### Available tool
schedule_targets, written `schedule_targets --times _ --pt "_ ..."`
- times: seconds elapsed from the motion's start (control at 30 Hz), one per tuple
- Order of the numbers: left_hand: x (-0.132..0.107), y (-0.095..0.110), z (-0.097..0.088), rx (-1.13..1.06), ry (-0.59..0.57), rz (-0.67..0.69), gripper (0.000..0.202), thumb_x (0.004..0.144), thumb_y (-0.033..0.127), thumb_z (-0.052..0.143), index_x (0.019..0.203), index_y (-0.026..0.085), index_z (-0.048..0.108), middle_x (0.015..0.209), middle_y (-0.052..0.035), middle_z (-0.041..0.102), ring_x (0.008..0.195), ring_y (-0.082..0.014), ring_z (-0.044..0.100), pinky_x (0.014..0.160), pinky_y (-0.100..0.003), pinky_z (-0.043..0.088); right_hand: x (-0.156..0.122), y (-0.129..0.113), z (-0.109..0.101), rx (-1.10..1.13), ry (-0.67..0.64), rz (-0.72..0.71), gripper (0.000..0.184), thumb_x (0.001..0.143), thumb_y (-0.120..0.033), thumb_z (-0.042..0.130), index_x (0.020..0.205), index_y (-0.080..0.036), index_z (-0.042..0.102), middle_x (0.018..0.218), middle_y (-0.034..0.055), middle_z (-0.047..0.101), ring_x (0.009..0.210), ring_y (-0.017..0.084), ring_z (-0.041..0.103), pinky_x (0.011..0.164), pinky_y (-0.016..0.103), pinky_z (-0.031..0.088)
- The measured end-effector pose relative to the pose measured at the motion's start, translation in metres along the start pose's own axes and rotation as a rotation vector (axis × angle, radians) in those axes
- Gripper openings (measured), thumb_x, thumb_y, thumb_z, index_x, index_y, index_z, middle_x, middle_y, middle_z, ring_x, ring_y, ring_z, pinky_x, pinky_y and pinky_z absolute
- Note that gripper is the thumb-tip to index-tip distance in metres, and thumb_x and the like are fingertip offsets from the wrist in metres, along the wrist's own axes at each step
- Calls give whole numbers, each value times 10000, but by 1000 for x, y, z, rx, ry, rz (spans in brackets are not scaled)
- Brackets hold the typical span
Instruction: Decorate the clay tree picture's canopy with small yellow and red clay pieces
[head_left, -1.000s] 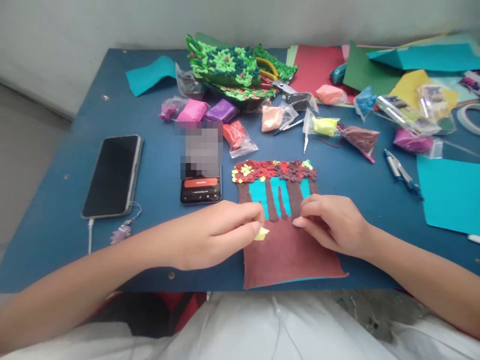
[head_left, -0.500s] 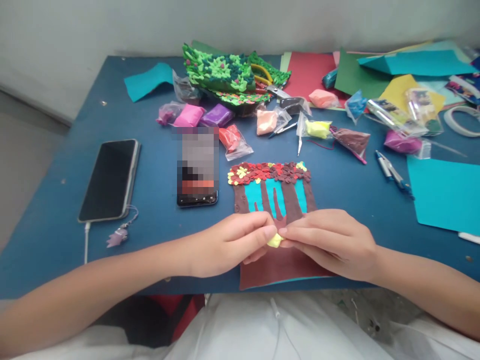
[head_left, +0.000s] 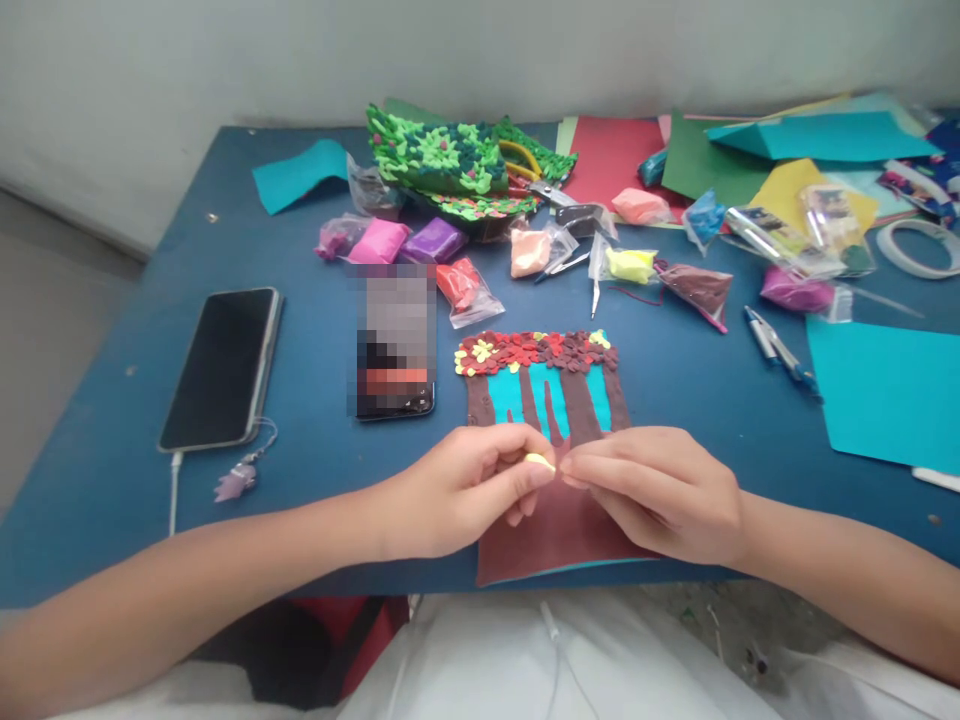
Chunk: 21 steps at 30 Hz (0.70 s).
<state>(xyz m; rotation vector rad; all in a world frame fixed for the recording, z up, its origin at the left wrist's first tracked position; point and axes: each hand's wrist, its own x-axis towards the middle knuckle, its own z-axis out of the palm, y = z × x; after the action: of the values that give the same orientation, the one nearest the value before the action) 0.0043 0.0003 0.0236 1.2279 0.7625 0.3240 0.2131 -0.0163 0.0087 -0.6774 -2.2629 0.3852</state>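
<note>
On bench point(head_left: 315, 470), clay tree panel point(head_left: 544, 385) has canopy, trunks, ground laid; yellow clay bit point(head_left: 538, 462) unplaced, pinched by left hand point(head_left: 457, 495), right hand point(head_left: 660, 490) fingers pressed together against it.

Yellow clay bit point(head_left: 538, 461), brown/teal clay picture point(head_left: 551, 440) w/ red-yellow top, blue table point(head_left: 112, 480)

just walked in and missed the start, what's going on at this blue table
A person sits at the blue table, pinching a small lump of yellow modelling clay in the left hand. The right hand has its fingertips close beside it; contact is unclear. Both hands are over the near part of a flat clay picture of brown trunks on turquoise, topped with red and yellow blossoms. Bagged clay in several colours, coloured paper sheets and two phones lie around.
</note>
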Motion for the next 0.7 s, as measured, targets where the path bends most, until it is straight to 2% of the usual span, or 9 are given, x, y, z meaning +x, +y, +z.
schedule_targets --times 0.07,0.17,0.37,0.53,0.7 --pt "1 -2 0 -59 45 15 231 904 354 499 859 131 540 670 9 533 591 -95 512 557 -220 427 0 0 -1 -37 12 14 168 868 -49 479 970 -132 584 834 70 710 744 93 654 667 182 540" --pt "3 -4 -1 -118 67 8 218 893 339 518 872 125 552 656 -6 571 566 -94 528 476 -194 375 0 -1 -2 -74 8 13 162 865 -73 502 987 -147 579 844 62 716 737 97 666 661 184 553" --pt "4 -5 0 -140 109 -67 166 812 268 587 798 103 598 675 -73 666 499 -114 573 388 -184 337 -1 -1 -3 -64 -16 -10 174 876 -65 478 999 -113 592 849 86 717 745 110 667 652 203 552" --pt "2 -5 -1 -222 82 -85 189 794 248 631 688 125 536 574 -22 644 466 -95 585 394 -152 363 0 -3 -1 -27 18 -22 124 862 -58 510 935 -83 607 792 91 703 713 113 650 620 204 540" --pt "-1 -4 -2 -171 28 -79 302 885 358 534 681 137 498 499 24 570 388 -55 494 370 -138 319 0 -4 -1 -69 43 8 150 867 -50 494 967 -80 602 840 94 709 771 111 655 675 193 540"
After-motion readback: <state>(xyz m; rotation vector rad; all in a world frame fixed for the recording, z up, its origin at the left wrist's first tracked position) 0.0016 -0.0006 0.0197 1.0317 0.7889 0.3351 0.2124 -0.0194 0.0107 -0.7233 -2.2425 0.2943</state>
